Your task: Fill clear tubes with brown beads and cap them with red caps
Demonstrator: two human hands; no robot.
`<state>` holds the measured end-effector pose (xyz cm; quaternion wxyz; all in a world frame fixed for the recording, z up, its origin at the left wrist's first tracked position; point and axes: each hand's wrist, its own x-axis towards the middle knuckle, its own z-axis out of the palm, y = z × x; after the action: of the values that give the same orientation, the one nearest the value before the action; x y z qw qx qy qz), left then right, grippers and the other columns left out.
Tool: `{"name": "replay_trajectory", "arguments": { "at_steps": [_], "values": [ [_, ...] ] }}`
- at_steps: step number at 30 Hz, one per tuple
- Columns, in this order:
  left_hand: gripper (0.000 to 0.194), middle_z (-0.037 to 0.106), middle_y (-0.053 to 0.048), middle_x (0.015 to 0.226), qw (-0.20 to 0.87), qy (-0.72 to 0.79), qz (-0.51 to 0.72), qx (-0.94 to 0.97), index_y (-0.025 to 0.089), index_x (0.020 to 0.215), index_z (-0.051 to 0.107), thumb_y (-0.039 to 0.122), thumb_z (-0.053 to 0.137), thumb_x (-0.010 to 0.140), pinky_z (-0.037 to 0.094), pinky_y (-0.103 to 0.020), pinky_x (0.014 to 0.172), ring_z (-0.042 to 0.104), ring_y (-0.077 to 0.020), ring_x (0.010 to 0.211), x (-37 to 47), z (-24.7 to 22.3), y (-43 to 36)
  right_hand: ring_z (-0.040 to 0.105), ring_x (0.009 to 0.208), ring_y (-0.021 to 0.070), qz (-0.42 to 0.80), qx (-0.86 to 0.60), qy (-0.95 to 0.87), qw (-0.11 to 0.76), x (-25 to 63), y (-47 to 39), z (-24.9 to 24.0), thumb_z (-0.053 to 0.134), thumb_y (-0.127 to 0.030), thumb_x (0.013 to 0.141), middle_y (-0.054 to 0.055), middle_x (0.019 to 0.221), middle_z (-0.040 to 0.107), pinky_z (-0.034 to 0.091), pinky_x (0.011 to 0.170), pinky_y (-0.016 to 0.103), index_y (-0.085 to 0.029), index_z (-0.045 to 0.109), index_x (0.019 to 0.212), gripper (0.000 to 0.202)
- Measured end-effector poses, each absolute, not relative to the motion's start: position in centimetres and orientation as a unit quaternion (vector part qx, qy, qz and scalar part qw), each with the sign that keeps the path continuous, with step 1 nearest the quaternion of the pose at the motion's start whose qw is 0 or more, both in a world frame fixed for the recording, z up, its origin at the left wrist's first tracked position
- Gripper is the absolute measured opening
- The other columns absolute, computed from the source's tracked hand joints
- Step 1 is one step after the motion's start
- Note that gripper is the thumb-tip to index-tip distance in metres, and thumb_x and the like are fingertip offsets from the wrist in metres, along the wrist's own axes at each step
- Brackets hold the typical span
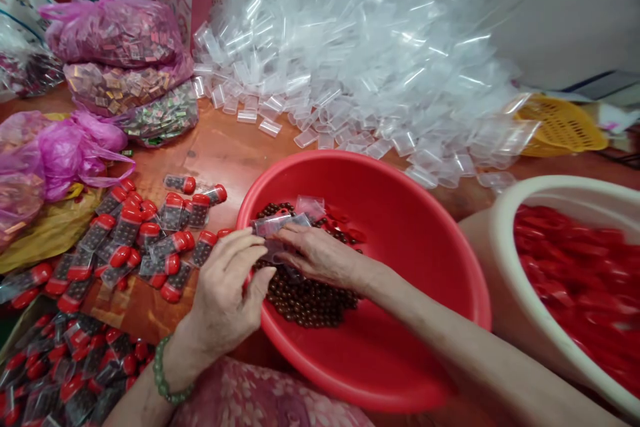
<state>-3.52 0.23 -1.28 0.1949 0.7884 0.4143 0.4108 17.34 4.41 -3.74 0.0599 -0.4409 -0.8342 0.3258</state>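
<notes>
In the head view my left hand [227, 284], with a green bead bracelet [163, 370] at its wrist, is at the near left rim of a red basin [430, 227]. Its fingers are bent round the end of a clear plastic tube [275, 251]. My right hand [317, 254] reaches in from the right, fingers closed over the same tube. More clear tubes [283, 222] lie just beyond the fingertips. Under both hands is a heap of shiny dark brown beads [313, 304]. Small red pieces [347, 224] lie behind my right hand. My fingers partly hide the tube.
A big pile of clear tubes [350, 74] covers the back. Filled red-capped tubes [127, 227] lie on the left, beside pink bags [120, 34]. At right stand a white tub [505, 227] of red caps [575, 280] and a yellow basket [563, 124].
</notes>
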Motion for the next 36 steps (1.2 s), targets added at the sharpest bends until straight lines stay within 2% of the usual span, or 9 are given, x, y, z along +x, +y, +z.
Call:
{"name": "replay_trajectory", "arguments": {
  "at_steps": [4, 8, 13, 18, 22, 25, 28, 32, 36],
  "values": [
    [0.030, 0.066, -0.014, 0.116, 0.144, 0.405, 0.298, 0.852, 0.008, 0.116, 0.057, 0.015, 0.059, 0.087, 0.048, -0.044, 0.103, 0.056, -0.0268, 0.117, -2.7, -1.1, 0.4, 0.064, 0.089, 0.0193, 0.337, -0.453, -0.819, 0.104, 17.9, 3.5, -2.2, 0.054, -0.026, 0.091, 0.009, 0.098, 0.069, 0.050, 0.079, 0.032, -0.019, 0.064, 0.106, 0.019],
    [0.045, 0.065, -0.016, 0.120, 0.074, 0.414, 0.180, 0.889, 0.007, 0.123, 0.054, 0.029, 0.064, 0.085, 0.042, -0.055, 0.105, 0.056, -0.0331, 0.118, -1.6, -0.3, 0.6, 0.063, 0.075, 0.0167, 0.435, -0.507, -0.718, 0.196, 17.9, 2.2, -0.7, 0.059, -0.033, 0.088, 0.004, 0.085, 0.069, 0.050, 0.068, 0.029, -0.019, 0.062, 0.107, 0.024],
    [0.032, 0.070, -0.015, 0.103, 0.050, 0.410, 0.192, 0.890, 0.006, 0.118, 0.054, 0.019, 0.055, 0.088, 0.047, -0.053, 0.097, 0.066, -0.0275, 0.095, -0.3, 0.1, 1.3, 0.059, 0.074, 0.0138, 0.543, -0.494, -0.597, 0.324, 17.5, 1.7, 0.9, 0.063, -0.031, 0.083, 0.002, 0.087, 0.065, 0.049, 0.069, 0.028, -0.019, 0.060, 0.100, 0.022],
    [0.019, 0.070, -0.011, 0.095, 0.234, 0.350, 0.279, 0.863, 0.012, 0.105, 0.057, 0.016, 0.052, 0.087, 0.053, -0.032, 0.073, 0.067, -0.0206, 0.084, 0.3, 1.7, 3.3, 0.058, 0.075, 0.0131, 0.616, -0.424, -0.568, 0.343, 19.1, 2.3, 3.2, 0.074, -0.033, 0.074, 0.001, 0.087, 0.063, 0.048, 0.068, 0.027, -0.018, 0.062, 0.102, 0.035],
    [0.009, 0.066, -0.002, 0.077, 0.365, 0.350, 0.293, 0.812, 0.015, 0.090, 0.059, 0.018, 0.059, 0.082, 0.047, -0.023, 0.060, 0.059, -0.0118, 0.064, 1.2, 3.0, 3.9, 0.057, 0.078, 0.0135, 0.526, -0.423, -0.611, 0.414, 19.7, 2.3, 3.8, 0.080, -0.035, 0.070, 0.001, 0.088, 0.060, 0.047, 0.071, 0.028, -0.020, 0.063, 0.095, 0.034],
    [0.012, 0.067, -0.002, 0.079, 0.386, 0.346, 0.275, 0.810, 0.016, 0.093, 0.060, 0.022, 0.061, 0.083, 0.048, -0.023, 0.062, 0.060, -0.0123, 0.066, 1.8, 2.8, 3.9, 0.058, 0.078, 0.0135, 0.483, -0.431, -0.627, 0.434, 20.4, 2.0, 3.5, 0.073, -0.038, 0.076, 0.001, 0.090, 0.059, 0.048, 0.070, 0.027, -0.020, 0.060, 0.092, 0.027],
    [0.027, 0.070, -0.007, 0.093, 0.318, 0.350, 0.245, 0.846, 0.014, 0.106, 0.057, 0.027, 0.064, 0.084, 0.052, -0.031, 0.075, 0.065, -0.0192, 0.083, 2.1, 1.7, 3.9, 0.057, 0.068, 0.0125, 0.404, -0.510, -0.680, 0.336, 22.4, 2.0, 2.6, 0.062, -0.038, 0.085, 0.001, 0.082, 0.060, 0.047, 0.062, 0.025, -0.019, 0.055, 0.097, 0.023],
    [0.020, 0.068, -0.014, 0.099, 0.146, 0.405, 0.140, 0.891, 0.010, 0.104, 0.056, 0.020, 0.057, 0.087, 0.050, -0.043, 0.082, 0.063, -0.0283, 0.092, 2.3, 0.5, 4.3, 0.063, 0.074, 0.0179, 0.133, -0.596, -0.790, -0.066, 26.0, 2.3, -0.1, 0.053, -0.029, 0.090, 0.008, 0.087, 0.066, 0.045, 0.063, 0.027, -0.013, 0.055, 0.105, 0.022],
    [0.015, 0.066, -0.013, 0.093, 0.065, 0.421, 0.062, 0.903, 0.011, 0.099, 0.055, 0.010, 0.052, 0.085, 0.048, -0.043, 0.079, 0.061, -0.0294, 0.091, 2.6, 0.1, 4.5, 0.065, 0.073, 0.0243, 0.055, -0.584, -0.787, -0.191, 27.3, 2.6, -2.6, 0.046, -0.007, 0.086, 0.016, 0.083, 0.068, 0.041, 0.062, 0.032, -0.009, 0.060, 0.091, 0.015]
  ]
}}
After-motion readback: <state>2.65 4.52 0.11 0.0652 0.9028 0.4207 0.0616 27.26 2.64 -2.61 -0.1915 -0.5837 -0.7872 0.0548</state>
